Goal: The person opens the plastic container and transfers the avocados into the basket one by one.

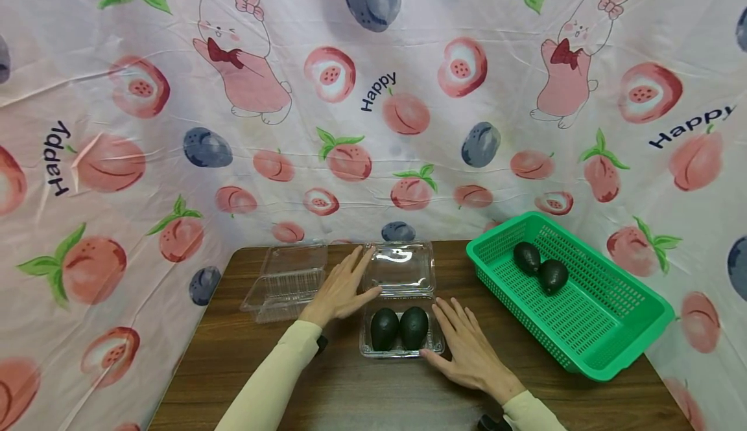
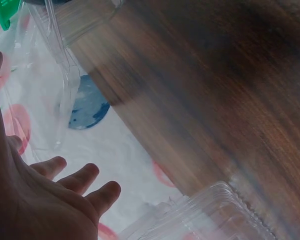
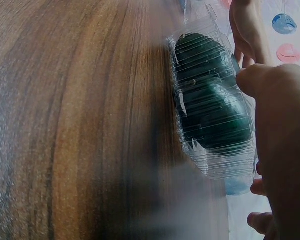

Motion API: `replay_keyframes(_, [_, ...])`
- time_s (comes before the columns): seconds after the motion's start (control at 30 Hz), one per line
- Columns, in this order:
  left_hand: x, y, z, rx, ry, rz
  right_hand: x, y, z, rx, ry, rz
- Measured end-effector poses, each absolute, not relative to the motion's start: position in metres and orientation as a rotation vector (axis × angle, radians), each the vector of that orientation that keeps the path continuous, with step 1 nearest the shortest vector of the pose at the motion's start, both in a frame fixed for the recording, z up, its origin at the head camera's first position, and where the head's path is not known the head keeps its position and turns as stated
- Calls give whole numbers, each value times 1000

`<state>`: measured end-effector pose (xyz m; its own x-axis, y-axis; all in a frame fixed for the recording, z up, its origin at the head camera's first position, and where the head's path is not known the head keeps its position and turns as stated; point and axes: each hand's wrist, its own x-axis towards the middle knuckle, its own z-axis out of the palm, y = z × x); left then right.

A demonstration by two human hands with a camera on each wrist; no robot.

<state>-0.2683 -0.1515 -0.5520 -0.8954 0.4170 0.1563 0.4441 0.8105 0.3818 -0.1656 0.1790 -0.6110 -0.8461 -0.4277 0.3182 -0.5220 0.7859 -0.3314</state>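
Two dark avocados point(image 1: 399, 328) lie side by side in the base of a clear plastic clamshell box point(image 1: 403, 354), whose lid point(image 1: 403, 267) is folded back toward the wall. My left hand point(image 1: 340, 288) reaches to the lid's left edge with fingers spread, thumb near the hinge. Beside the base's right wall is my right hand point(image 1: 467, 347), its fingers extended and its thumb at the front right corner. In the right wrist view the avocados point(image 3: 212, 95) show through the ribbed wall of the box point(image 3: 215, 167), with the right thumb at its rim.
A second clear clamshell box point(image 1: 288, 282), opened up, stands left of the left hand. On the right a green plastic basket point(image 1: 583, 353) holds two more avocados point(image 1: 540, 267). The wooden table point(image 1: 362, 398) ends at a fruit-print cloth point(image 1: 373, 178) hanging behind.
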Motion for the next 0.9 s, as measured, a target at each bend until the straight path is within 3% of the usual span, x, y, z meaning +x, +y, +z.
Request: replay_keyframes(0.9, [-246, -149, -549, -744, -2923, -546, -166, 178, -612, 735, -2762, 616])
